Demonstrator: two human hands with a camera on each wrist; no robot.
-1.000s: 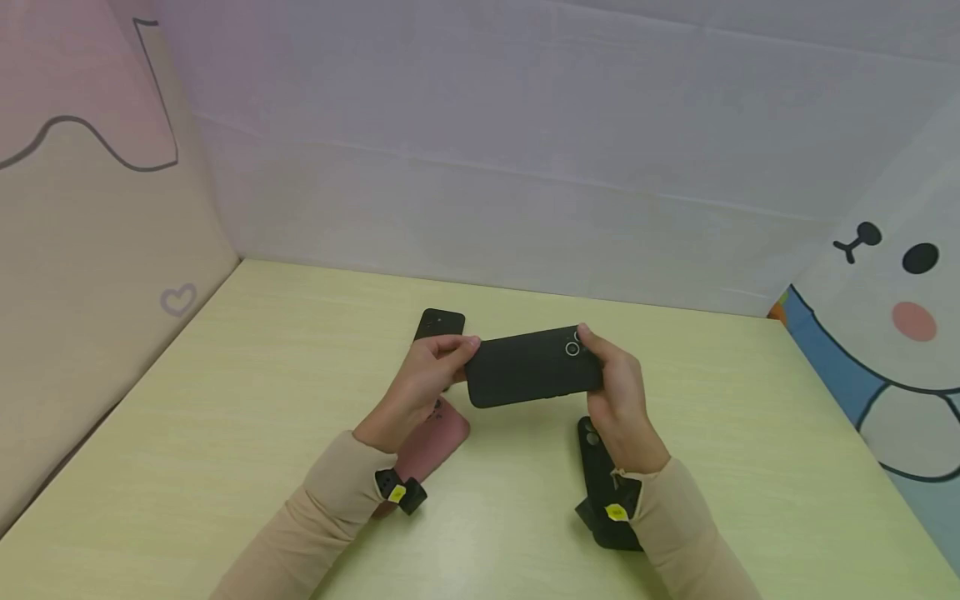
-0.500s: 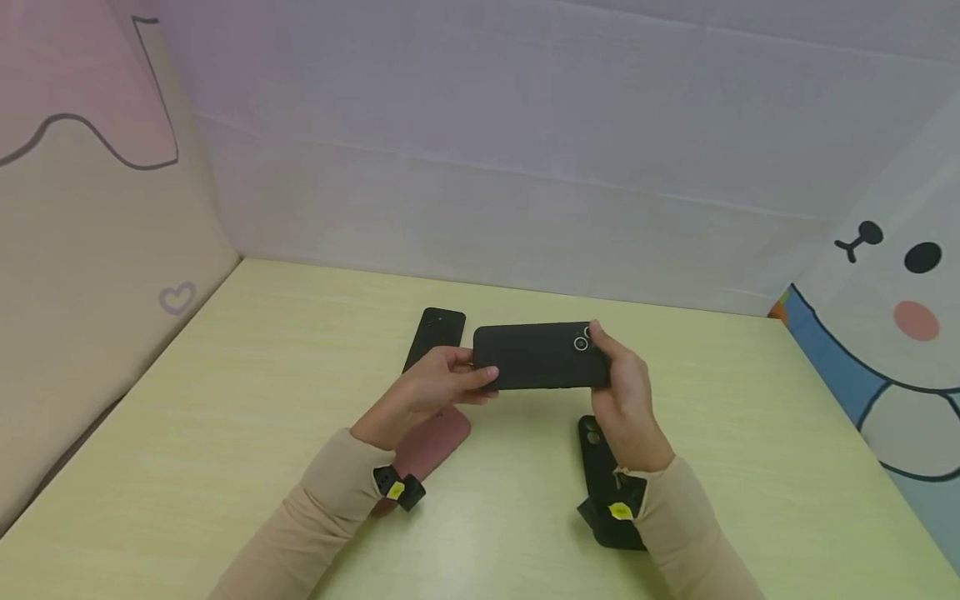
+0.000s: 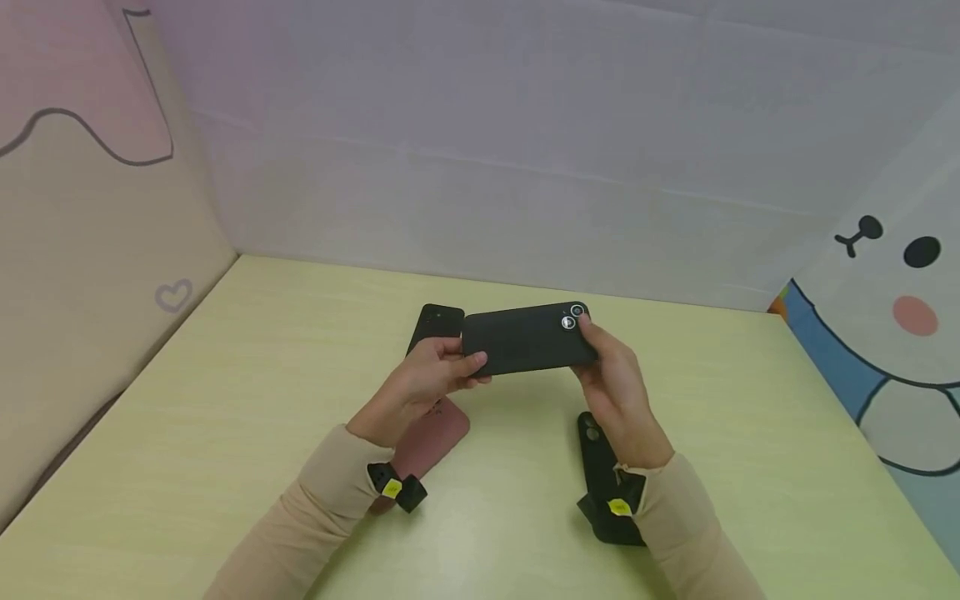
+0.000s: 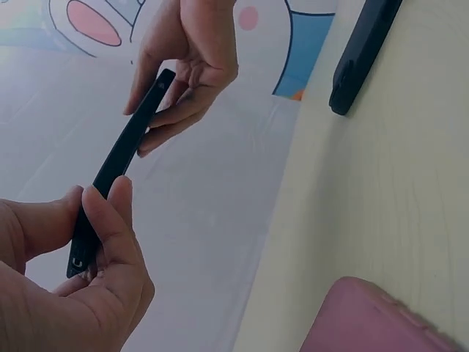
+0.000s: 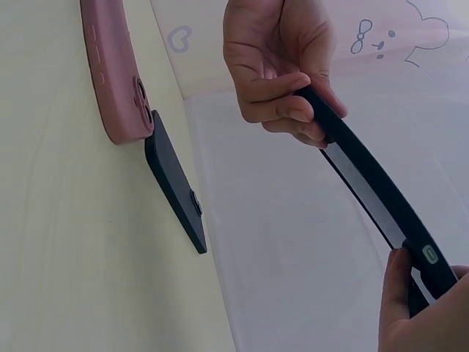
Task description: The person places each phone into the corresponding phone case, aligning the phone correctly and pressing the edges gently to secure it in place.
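Note:
My left hand point(image 3: 420, 383) and right hand point(image 3: 618, 387) hold a black phone case point(image 3: 525, 340) sideways, above the table. Its back, with two ringed camera circles, faces the head camera. The left thumb and fingers pinch one end; the right ones grip the end beside the circles. Seen edge-on in the right wrist view, the phone case point(image 5: 366, 165) shows a pale grey strip along its front. A pink phone case point(image 3: 435, 437) lies below my left wrist. Under my right wrist is another black phone case point(image 3: 596, 458), partly hidden by the wrist camera.
A thin black phone point(image 3: 441, 321) lies further back on the pale yellow table point(image 3: 300, 375), partly covered by my left hand. A grey cloth wall point(image 3: 487, 167) stands behind the table, with printed panels at both sides.
The held phone case has tilted and moved slightly up, then a little left. My left fingers shifted from its upper corner to its lower corner. The things on the table have not moved.

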